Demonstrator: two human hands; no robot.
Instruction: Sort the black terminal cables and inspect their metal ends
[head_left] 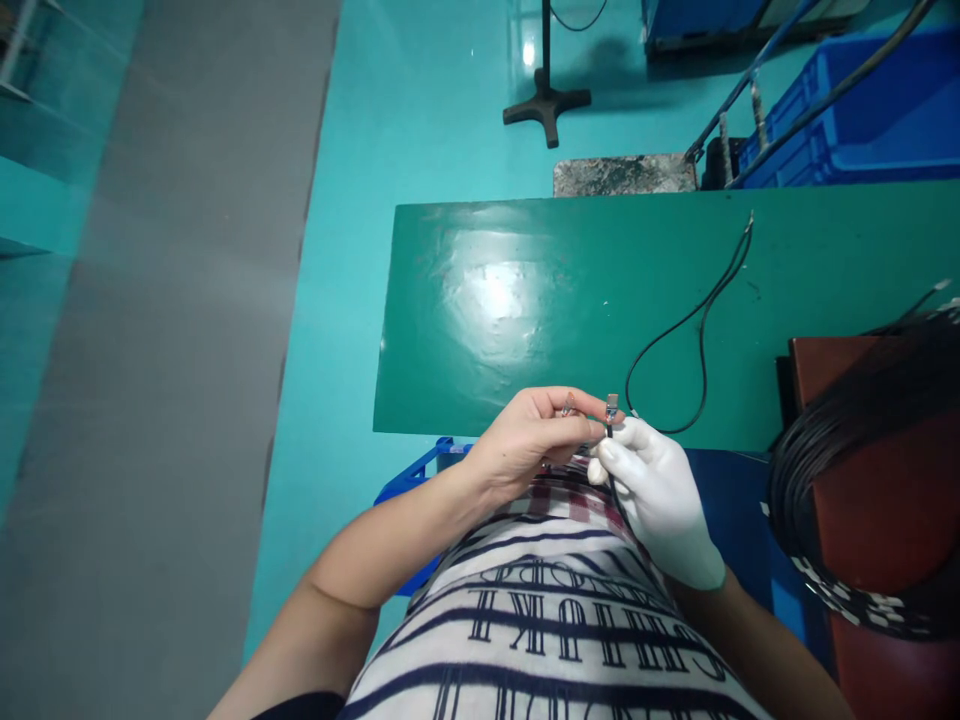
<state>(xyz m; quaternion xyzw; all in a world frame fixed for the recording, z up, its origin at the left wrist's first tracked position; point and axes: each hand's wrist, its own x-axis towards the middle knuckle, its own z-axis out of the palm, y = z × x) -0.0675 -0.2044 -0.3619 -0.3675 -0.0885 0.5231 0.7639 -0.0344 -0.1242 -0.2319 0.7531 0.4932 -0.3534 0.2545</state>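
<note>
Just above the table's near edge, a small metal plug (612, 408) points upward on the end of a black cable (616, 492). My left hand (529, 440), bare, is closed with thumb and forefinger at the plug's base. A small shiny piece (568, 404) shows between its fingers; I cannot make out its kind. My right hand (660, 490) wears a white glove and pinches the cable right below the plug. From there the cable runs down in front of my striped shirt. Another black cable (703, 345) lies looped on the green table (450, 350), beyond my right hand.
To the right, a thick bundle of black cables (795, 470) with pale ends rests on a reddish-brown surface (870, 500). Blue bins (832, 150) and a metal rail (817, 105) stand behind the table. A dark stand base (546, 105) is on the floor.
</note>
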